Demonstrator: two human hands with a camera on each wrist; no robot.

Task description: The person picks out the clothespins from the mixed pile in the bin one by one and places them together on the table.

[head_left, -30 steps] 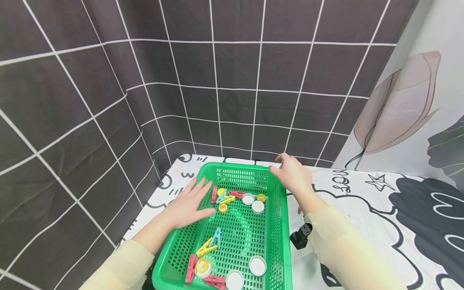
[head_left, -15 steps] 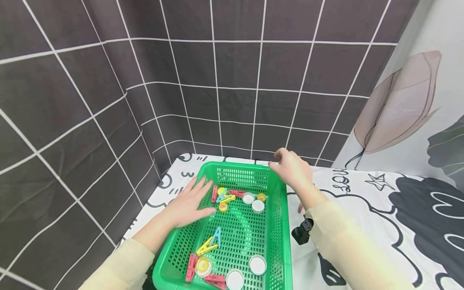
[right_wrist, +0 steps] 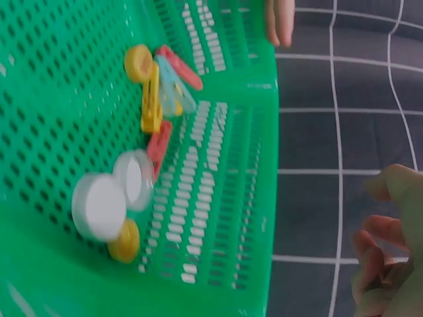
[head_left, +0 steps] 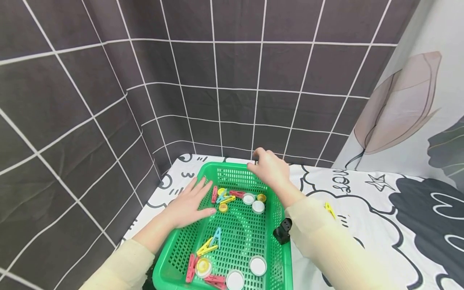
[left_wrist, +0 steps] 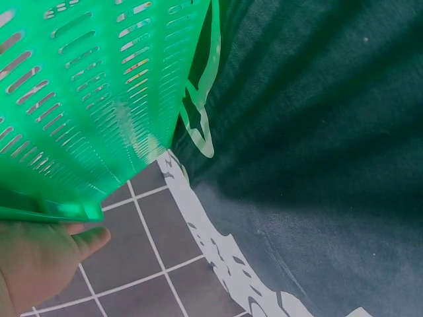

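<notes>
My left hand (head_left: pixel 185 206) rests with spread, straight fingers at the left rim of a green plastic basket (head_left: pixel 279 237). The left wrist view shows that hand (left_wrist: pixel 36 264) by the basket's rim. Over the far right corner hovers my right hand (head_left: pixel 272 171), fingers loosely bent; in the right wrist view nothing sits between its fingers (right_wrist: pixel 373 257). Inside the basket lie red clothespins (head_left: pixel 191 268), a yellow clothespin (head_left: pixel 207 246), a blue clothespin (head_left: pixel 216 237), white caps (head_left: pixel 257 266) and yellow caps (head_left: pixel 222 208), in a near group and a far group.
A yellow clothespin (head_left: pixel 330 210) lies on the patterned white tablecloth (head_left: pixel 359 217), right of the basket. Dark gridded cloth (head_left: pixel 235 80) hangs behind and to the left. A black device (head_left: pixel 282 230) is at my right wrist.
My right hand has moved left, from the basket's far right corner to over its far rim. The yellow clothespin on the tablecloth has come into view. The left hand stays put.
</notes>
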